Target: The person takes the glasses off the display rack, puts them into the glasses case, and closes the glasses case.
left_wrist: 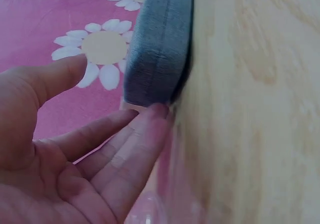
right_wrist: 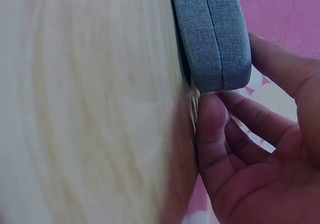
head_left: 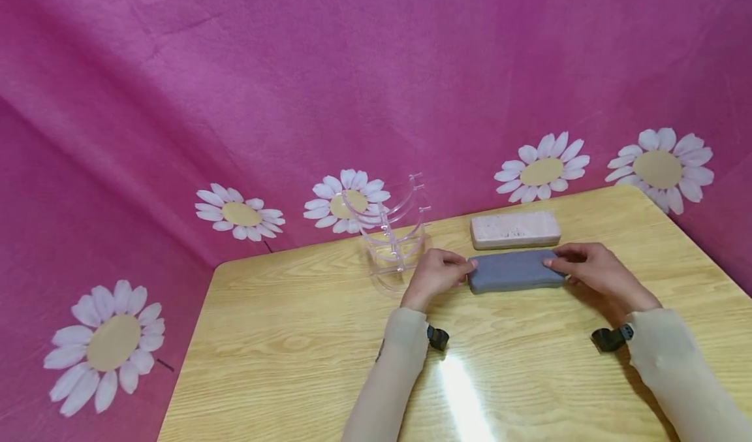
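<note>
A blue-grey fabric glasses case (head_left: 517, 271) lies flat on the wooden table, long side across, with a seam running round its edge. At its left end, my left hand (head_left: 437, 275) has fingertips (left_wrist: 157, 113) right at the case's lower edge, while the thumb (left_wrist: 65, 77) stands apart from it. My right hand (head_left: 596, 273) holds the right end: the thumb rests on the top face and the other fingertips (right_wrist: 212, 107) meet the end near the tabletop. Just behind lies a pale pinkish case (head_left: 516, 228) of similar shape, with dark specks on its lid.
Left of the cases stands a clear plastic stand (head_left: 390, 246) with curved tiers, close to my left hand. The wooden table (head_left: 282, 344) reaches back to a magenta curtain (head_left: 376, 70) with printed daisies. A black strap device (head_left: 611, 339) sits at each wrist.
</note>
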Tool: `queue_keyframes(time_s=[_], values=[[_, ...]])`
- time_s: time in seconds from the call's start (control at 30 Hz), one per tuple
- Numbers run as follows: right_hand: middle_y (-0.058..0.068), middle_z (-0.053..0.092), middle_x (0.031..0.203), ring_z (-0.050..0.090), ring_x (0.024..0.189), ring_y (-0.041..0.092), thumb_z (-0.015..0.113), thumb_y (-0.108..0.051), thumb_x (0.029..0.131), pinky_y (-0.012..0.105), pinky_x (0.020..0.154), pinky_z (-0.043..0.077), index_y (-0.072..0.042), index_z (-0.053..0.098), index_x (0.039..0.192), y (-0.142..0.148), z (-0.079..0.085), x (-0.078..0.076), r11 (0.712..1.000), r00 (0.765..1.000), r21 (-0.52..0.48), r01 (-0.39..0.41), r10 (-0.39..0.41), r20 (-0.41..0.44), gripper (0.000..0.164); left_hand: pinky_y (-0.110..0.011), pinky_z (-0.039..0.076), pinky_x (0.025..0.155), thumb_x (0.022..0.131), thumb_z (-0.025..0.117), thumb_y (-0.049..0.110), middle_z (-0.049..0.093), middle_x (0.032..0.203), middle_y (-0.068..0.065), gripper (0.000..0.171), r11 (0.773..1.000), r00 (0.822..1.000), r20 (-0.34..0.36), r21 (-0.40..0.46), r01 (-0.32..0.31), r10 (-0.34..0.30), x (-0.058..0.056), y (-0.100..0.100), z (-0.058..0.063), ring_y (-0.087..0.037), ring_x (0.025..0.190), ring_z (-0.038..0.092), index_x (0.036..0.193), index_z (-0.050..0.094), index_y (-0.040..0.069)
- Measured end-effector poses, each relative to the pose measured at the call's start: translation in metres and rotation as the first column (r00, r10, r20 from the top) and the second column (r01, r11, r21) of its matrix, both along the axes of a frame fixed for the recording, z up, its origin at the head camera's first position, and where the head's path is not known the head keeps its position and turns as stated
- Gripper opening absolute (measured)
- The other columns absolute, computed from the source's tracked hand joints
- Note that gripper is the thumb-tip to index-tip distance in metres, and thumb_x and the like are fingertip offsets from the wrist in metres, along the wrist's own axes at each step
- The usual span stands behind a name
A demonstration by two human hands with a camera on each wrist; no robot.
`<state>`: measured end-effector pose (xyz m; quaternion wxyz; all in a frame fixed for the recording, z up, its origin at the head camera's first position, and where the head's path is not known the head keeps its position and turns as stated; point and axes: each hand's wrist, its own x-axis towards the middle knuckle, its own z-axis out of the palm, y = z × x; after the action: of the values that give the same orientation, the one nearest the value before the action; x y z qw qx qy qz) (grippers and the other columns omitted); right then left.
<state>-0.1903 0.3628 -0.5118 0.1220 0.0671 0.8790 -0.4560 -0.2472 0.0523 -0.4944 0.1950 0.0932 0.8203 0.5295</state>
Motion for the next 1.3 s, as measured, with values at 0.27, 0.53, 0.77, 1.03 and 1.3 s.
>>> queue_keyframes(time_s=[0.27,0.53,0.77,1.03,1.3], values=[[0.019,0.065,0.123,0.059,0.087,0.009,0.058,-0.047,0.105,0.024,0.070,0.058,0.006,0.055,0.142,0.004,0.000,-0.001,1.000,0.997,0.026,-0.001,0.003,-0.076,0.064,-0.027,0.061,0.082,0.096,0.073,0.046,0.081,0.111,-0.006,0.052,0.996,0.999,-0.041,-0.080,0.025,-0.028,0.006,0.003,0.005,-0.018,0.103,0.077,0.131,0.072,0.008],[-0.007,0.070,0.090,0.063,0.076,0.006,0.058,-0.041,0.106,0.023,0.062,0.056,0.003,0.065,0.130,0.008,0.006,0.004,0.993,0.957,0.011,0.122,-0.114,-0.268,0.050,-0.028,0.060,0.094,0.099,0.067,0.048,0.076,0.126,-0.003,0.057,0.991,0.985,-0.145,-0.107,0.075,-0.090,0.009,-0.001,0.012,-0.017,0.116,0.072,0.144,0.062,0.014],[-0.011,0.069,0.100,0.066,0.082,0.001,0.061,-0.036,0.106,0.017,0.068,0.060,0.001,0.064,0.134,-0.004,0.022,0.006,0.994,0.935,0.001,0.109,-0.102,-0.339,0.046,-0.033,0.058,0.105,0.101,0.065,0.045,0.071,0.137,-0.004,0.050,0.993,0.971,-0.210,-0.069,0.099,-0.112,0.018,-0.011,0.020,-0.019,0.128,0.067,0.146,0.061,0.022],[0.015,0.075,0.104,0.059,0.080,-0.002,0.067,-0.025,0.103,0.015,0.063,0.050,-0.003,0.071,0.126,-0.027,0.037,0.008,0.994,0.886,0.106,0.038,0.015,-0.463,0.032,-0.031,0.059,0.104,0.103,0.065,0.040,0.068,0.143,-0.004,0.048,0.987,0.957,-0.243,-0.064,0.150,-0.161,0.025,-0.019,0.027,-0.018,0.131,0.066,0.145,0.062,0.019],[0.010,0.078,0.097,0.062,0.077,-0.003,0.073,-0.015,0.098,0.011,0.069,0.053,-0.007,0.075,0.119,-0.058,0.050,0.013,0.994,0.830,0.106,-0.033,0.087,-0.551,0.022,-0.047,0.057,0.109,0.104,0.065,0.038,0.066,0.145,-0.007,0.048,0.974,0.933,-0.284,-0.015,0.226,-0.221,0.034,-0.035,0.030,-0.020,0.133,0.064,0.148,0.059,0.020]])
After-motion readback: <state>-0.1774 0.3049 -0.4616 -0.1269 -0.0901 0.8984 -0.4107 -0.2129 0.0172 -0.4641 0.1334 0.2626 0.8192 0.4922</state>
